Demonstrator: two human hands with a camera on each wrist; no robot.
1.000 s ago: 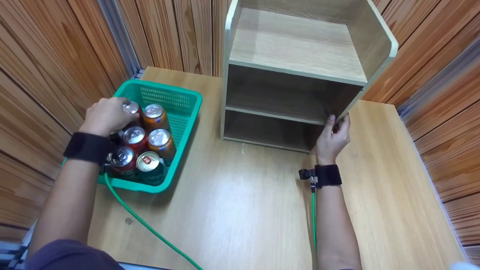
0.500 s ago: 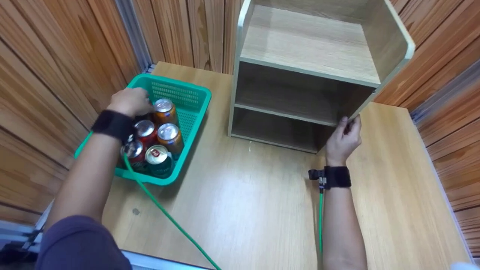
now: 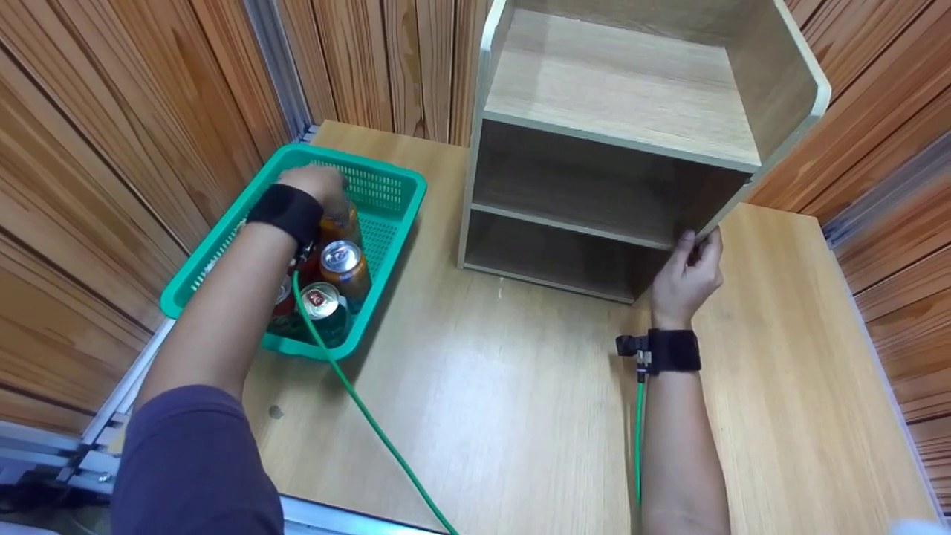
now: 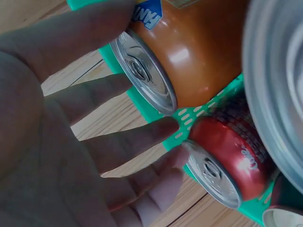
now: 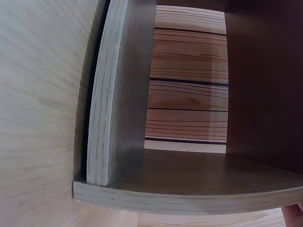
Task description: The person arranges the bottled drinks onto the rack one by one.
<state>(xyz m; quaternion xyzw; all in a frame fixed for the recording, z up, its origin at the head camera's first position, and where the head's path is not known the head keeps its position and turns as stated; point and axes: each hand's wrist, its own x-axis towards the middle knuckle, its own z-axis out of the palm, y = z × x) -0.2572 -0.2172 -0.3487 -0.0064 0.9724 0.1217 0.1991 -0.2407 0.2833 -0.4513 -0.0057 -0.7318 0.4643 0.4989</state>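
My left hand (image 3: pixel 316 184) reaches into the green basket (image 3: pixel 414 204), over the farther orange Fanta can (image 3: pixel 351 224). In the left wrist view the fingers are spread and fairly straight, with thumb and index fingertips right at the rim of that Fanta can (image 4: pixel 203 52). A red Coke can (image 4: pixel 232 151) lies close to the other fingertips. At the wooden shelf unit (image 3: pixel 624 85), my right hand (image 3: pixel 685 288) grips the front edge of the right side panel, thumb on the inner side. Only a fingertip of it shows in the right wrist view.
Nearer in the basket stand another orange can (image 3: pixel 348 279) and a dark green can (image 3: pixel 330 319); the left forearm hides red ones. A green cable (image 3: pixel 371 423) runs from the left wrist across the table (image 3: pixel 520 416). Wood-panelled walls (image 3: pixel 134 148) enclose the table.
My left hand has moved right within the basket, from a red can at its left side to the farther orange can. The head view has shifted slightly; my right hand keeps its grip.
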